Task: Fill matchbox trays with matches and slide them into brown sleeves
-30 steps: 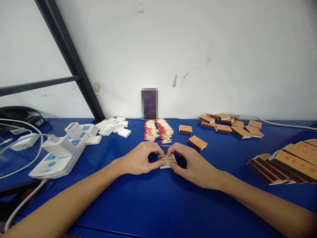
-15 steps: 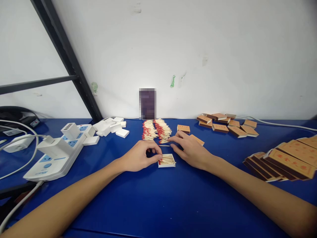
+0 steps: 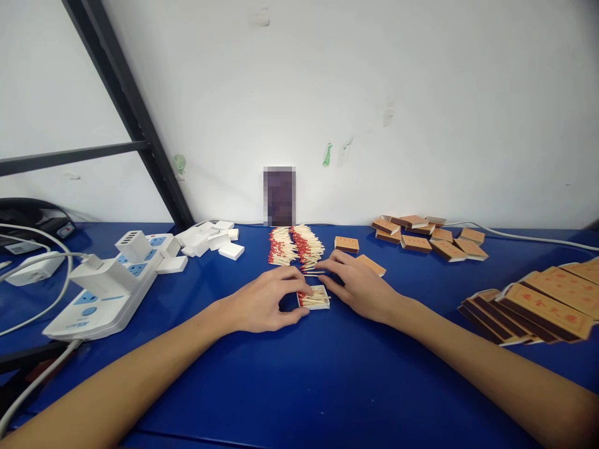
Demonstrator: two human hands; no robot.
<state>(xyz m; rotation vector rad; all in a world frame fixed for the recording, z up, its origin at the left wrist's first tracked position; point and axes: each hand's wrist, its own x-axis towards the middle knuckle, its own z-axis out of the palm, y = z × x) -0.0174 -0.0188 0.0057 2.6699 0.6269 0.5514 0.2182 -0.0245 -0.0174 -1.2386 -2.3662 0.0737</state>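
An open white matchbox tray [image 3: 320, 306], part-filled with red-headed matches, lies on the blue table in front of me. My left hand [image 3: 274, 299] has its thumb at the tray's near left corner and its fingers over the far left side, gripping it. Just beyond the tray, a few loose matches [image 3: 312, 273] lie crosswise. My right hand [image 3: 358, 284] reaches to their plain ends, index finger and thumb apart on either side of them. Behind are two heaps of matches, a left heap [image 3: 282, 247] and a right heap [image 3: 307, 246].
White trays [image 3: 231, 251] are piled at the back left beside a power strip [image 3: 126, 302] with cables. Brown matchbox sleeves [image 3: 416, 243] lie scattered at the back right, with more stacked sleeves [image 3: 545, 308] at the right. A blurred dark rectangle [image 3: 279, 196] leans against the wall.
My left thumb and fingers have spread wider around the tray, which has shifted slightly away from me. More loose matches now lie by my right fingertips, where one lay before.
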